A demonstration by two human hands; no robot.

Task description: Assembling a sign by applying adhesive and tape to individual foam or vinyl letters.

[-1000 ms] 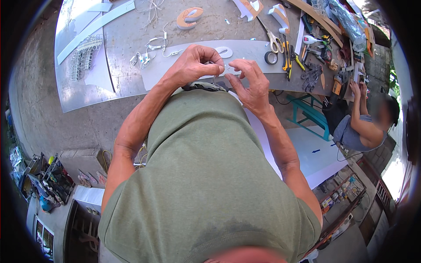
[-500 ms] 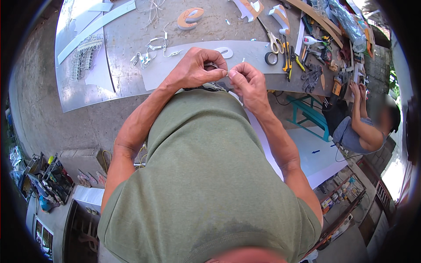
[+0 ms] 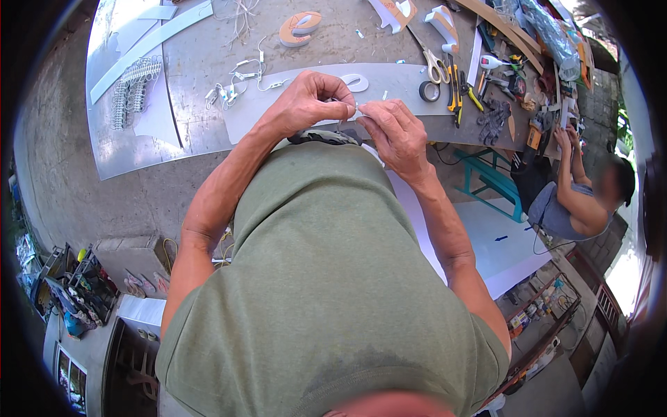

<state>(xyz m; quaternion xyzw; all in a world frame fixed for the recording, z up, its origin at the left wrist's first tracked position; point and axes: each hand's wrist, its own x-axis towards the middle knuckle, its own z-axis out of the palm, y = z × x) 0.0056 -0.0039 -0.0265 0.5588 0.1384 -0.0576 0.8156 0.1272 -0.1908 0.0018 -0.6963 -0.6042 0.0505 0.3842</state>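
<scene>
My left hand (image 3: pixel 316 101) and my right hand (image 3: pixel 396 132) meet over the near edge of the table, fingertips almost touching. Both are closed in a pinch on what looks like a thin pale wire (image 3: pixel 357 108); most of it is hidden by the fingers. A fine strand dangles beneath my left fingers. Just beyond the hands, a white oval ring-shaped piece (image 3: pixel 356 83) lies on a pale sheet (image 3: pixel 264 104). A string of small white LED modules on wires (image 3: pixel 243 80) rests left of it.
Scissors (image 3: pixel 435 67), a black tape roll (image 3: pixel 429 91), yellow-handled cutters (image 3: pixel 455 97) and other tools lie to the right. Cut letter shapes (image 3: pixel 300 29) stand farther back. A coiled LED string (image 3: pixel 137 90) is at left. Another person (image 3: pixel 573 198) works at the right beside a teal stool (image 3: pixel 490 177).
My right hand has turned, its fingers now stretched further toward the left fingertips. My left hand has shifted slightly left and up. A dangling strand now shows below it.
</scene>
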